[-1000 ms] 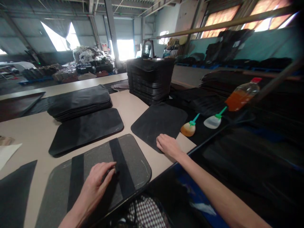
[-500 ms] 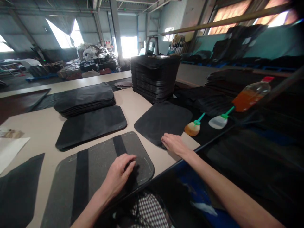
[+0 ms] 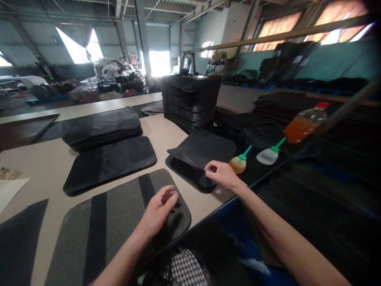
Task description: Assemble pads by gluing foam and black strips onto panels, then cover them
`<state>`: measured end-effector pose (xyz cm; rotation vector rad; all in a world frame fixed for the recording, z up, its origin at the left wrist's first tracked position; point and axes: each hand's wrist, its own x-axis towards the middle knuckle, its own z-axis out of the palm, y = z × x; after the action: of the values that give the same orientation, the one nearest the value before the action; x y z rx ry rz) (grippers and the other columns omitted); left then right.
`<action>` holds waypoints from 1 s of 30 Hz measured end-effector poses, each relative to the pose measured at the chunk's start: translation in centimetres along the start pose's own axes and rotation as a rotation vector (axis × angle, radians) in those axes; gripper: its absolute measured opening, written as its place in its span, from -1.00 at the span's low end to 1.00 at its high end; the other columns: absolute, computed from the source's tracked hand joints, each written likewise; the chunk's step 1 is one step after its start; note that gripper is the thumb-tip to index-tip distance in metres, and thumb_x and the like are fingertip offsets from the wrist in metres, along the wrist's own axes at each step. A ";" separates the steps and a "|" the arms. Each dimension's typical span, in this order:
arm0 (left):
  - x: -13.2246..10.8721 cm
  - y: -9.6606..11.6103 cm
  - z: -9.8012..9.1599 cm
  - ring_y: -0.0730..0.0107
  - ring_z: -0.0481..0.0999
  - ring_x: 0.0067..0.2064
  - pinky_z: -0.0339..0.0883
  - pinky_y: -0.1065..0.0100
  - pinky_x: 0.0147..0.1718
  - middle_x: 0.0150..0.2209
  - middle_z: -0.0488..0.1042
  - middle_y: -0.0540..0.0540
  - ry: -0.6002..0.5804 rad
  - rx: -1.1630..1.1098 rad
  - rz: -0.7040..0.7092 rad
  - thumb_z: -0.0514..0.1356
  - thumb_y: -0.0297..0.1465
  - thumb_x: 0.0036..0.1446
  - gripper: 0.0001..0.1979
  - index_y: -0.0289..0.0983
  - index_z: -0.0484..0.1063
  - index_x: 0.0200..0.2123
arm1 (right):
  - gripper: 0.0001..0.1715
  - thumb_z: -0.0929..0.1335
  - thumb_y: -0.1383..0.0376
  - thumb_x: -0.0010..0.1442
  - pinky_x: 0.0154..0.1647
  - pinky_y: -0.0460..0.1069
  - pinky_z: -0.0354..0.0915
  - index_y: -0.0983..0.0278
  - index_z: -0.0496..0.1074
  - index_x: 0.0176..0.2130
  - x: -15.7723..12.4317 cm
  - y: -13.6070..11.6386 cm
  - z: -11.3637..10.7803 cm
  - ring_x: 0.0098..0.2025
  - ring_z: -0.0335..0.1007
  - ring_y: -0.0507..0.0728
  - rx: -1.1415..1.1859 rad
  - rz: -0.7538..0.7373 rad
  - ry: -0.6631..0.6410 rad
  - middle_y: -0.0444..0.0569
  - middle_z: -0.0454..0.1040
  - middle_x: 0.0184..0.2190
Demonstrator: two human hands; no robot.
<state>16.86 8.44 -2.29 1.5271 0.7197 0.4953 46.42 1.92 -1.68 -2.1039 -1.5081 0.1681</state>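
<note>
Item: work table (image 3: 44,167), pale top, seen from the head view. A black sheet (image 3: 205,149) is held at its near corner by the right hand (image 3: 222,174), pinched between thumb and fingertips; the near edge is raised off a second black sheet (image 3: 184,169) lying flat beneath it, while the far edge is kept low. A grey felt panel (image 3: 119,210), crossed by two black strips (image 3: 97,234), is laid at the table's near edge; its right near corner is touched by the left hand (image 3: 159,208), fingers loosely curled, nothing gripped. A single black mat (image 3: 110,163) is set flat beyond the panel, and a low stack of mats (image 3: 101,127) behind that. A tall stack (image 3: 189,99) is placed further back. Just beside the right hand, an amber squeeze bottle (image 3: 237,163) and a clear squeeze bottle (image 3: 267,155) are laid, both green-nozzled; a red-capped bottle (image 3: 303,123) is seen beyond.
</note>
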 end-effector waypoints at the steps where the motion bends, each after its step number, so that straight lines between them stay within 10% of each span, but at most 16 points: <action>1: 0.4 0.4 0.5 0.11 0.48 0.16 0.33 0.14 0.15 0.18 0.46 -0.30 -0.007 -0.123 -0.035 0.25 -0.10 0.24 -0.41 -0.28 0.33 0.23 | -0.89 0.33 0.39 0.09 -0.37 -0.07 0.24 0.25 0.47 -0.37 -0.5 -0.8 -0.3 -0.40 0.42 0.08 0.032 -0.010 0.002 -0.15 0.49 -0.45; 5: 0.5 2.3 2.6 -0.02 0.42 0.25 0.37 0.13 0.13 0.38 0.18 -0.40 0.003 -0.501 -0.130 0.37 -0.07 0.10 -0.11 -0.25 0.13 0.38 | -0.88 0.34 0.45 0.06 -0.36 -0.09 0.24 0.25 0.45 -0.41 -3.8 -5.5 -0.3 -0.41 0.39 0.04 0.131 -0.086 -0.020 -0.17 0.46 -0.45; 10: -0.7 2.5 2.9 0.14 0.63 -0.11 0.48 0.24 -0.13 -0.06 0.60 -0.27 0.158 -0.508 -0.251 0.40 -0.06 0.04 -0.35 -0.32 0.45 0.10 | -0.88 0.36 0.45 0.12 -0.38 -0.11 0.24 0.26 0.48 -0.34 -6.6 -9.0 0.0 -0.42 0.38 0.01 0.438 -0.269 -0.323 -0.18 0.47 -0.41; 13: -1.4 1.3 2.1 0.25 0.60 -0.30 0.46 0.29 -0.26 -0.31 0.61 -0.12 0.300 -0.424 -0.326 0.41 -0.06 0.00 -0.49 -0.34 0.52 -0.15 | -0.88 0.35 0.31 0.31 -0.32 -0.12 0.29 0.21 0.52 -0.18 -4.4 -7.0 -0.5 -0.33 0.45 0.04 0.319 -0.219 -0.463 -0.19 0.53 -0.33; 21: -2.6 0.7 1.6 0.14 0.60 -0.03 0.42 0.19 0.04 -0.08 0.63 -0.16 0.245 -0.416 -0.251 0.35 -0.13 0.11 -0.52 -0.28 0.51 0.01 | -0.66 0.33 0.24 0.42 0.15 0.24 0.27 0.37 0.38 0.12 7.9 2.5 1.2 0.13 0.33 0.30 -0.268 0.311 -0.119 0.18 0.38 0.11; 30: -2.5 -1.2 0.2 0.09 0.60 0.02 0.44 0.14 0.07 -0.06 0.63 -0.20 0.246 -0.305 -0.232 0.34 -0.08 0.13 -0.44 -0.29 0.48 0.09 | -0.67 0.42 0.10 0.37 -0.03 0.14 0.43 0.32 0.48 -0.08 12.1 7.0 1.9 -0.11 0.47 0.17 -0.280 0.371 -0.289 0.00 0.50 -0.12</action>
<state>15.05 6.51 -3.20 1.0935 0.9523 0.5929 56.00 11.97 -4.22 -2.6707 -1.3398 0.4340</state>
